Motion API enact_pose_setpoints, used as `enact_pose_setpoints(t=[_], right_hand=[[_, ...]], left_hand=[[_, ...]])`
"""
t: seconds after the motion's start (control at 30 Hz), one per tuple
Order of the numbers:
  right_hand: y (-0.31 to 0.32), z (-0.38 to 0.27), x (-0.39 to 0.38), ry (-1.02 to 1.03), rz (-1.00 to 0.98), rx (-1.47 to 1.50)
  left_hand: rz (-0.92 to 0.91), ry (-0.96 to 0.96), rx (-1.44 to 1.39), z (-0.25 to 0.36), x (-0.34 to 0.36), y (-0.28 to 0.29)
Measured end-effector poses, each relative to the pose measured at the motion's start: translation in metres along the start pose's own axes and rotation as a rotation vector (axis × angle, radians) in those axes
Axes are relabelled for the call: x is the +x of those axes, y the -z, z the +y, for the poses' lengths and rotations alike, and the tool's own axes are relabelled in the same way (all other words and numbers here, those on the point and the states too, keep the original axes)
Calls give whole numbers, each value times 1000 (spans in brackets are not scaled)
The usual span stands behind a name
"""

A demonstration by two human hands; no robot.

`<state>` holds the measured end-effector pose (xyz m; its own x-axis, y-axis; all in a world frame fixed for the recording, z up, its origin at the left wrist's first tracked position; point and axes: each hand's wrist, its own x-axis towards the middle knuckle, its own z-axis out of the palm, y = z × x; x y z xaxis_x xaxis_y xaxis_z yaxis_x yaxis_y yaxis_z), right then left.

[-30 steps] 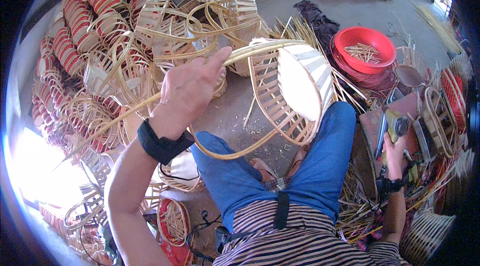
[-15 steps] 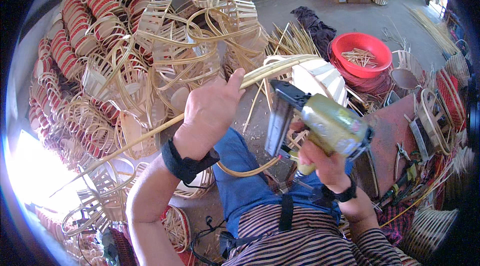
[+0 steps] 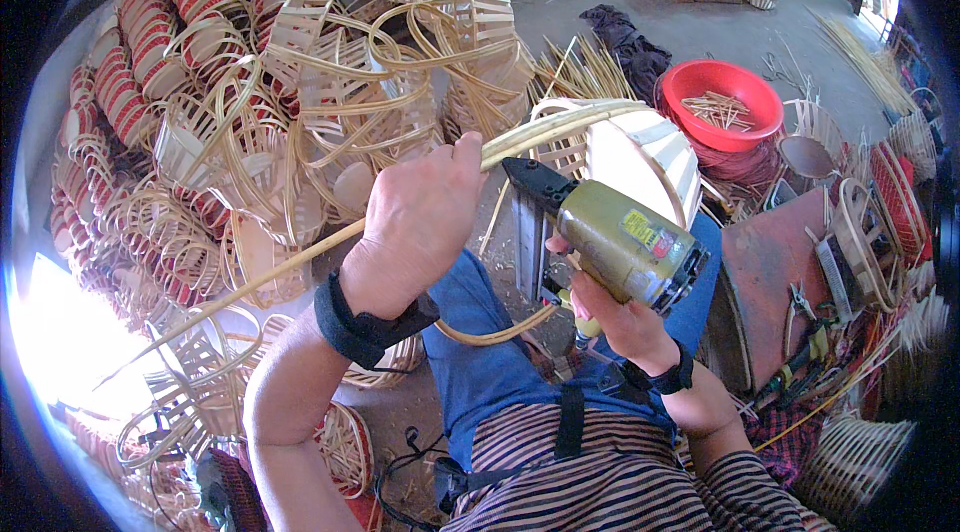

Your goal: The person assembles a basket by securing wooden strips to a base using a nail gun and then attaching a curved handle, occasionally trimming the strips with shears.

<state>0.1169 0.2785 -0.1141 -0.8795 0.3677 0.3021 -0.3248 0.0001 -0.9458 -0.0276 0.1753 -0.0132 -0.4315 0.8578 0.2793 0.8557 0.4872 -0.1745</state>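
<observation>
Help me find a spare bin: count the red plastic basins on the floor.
1: a red plastic basin at upper right, beyond the basket, holding short sticks. Others may be hidden behind the basket piles.

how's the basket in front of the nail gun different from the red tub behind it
The pale basket is woven from light slats and lies tipped on its side, while the red tub is smooth red plastic and sits upright on the floor. The left hand grips the basket's long handle strip and the right hand aims the nail gun at it; nobody touches the tub. The tub holds short sticks; the basket looks empty. Both are round, open containers.
</observation>
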Motion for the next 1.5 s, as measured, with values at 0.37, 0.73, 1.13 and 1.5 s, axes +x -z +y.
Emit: enact_pose_setpoints(t=[0.37, 0.73, 1.13, 1.5], right_hand=[[24, -34, 0, -72, 115, -82], [295, 60, -82, -575, 621, 276], [335, 101, -152, -550, 581, -812], [47, -32, 94, 474, 59, -676]], left_hand=[[-201, 89, 22, -10, 18, 4], [-122, -313, 155, -36, 73, 65], [-181, -664, 201, 22, 89, 31], [-229, -675, 124, 45, 111, 49]])
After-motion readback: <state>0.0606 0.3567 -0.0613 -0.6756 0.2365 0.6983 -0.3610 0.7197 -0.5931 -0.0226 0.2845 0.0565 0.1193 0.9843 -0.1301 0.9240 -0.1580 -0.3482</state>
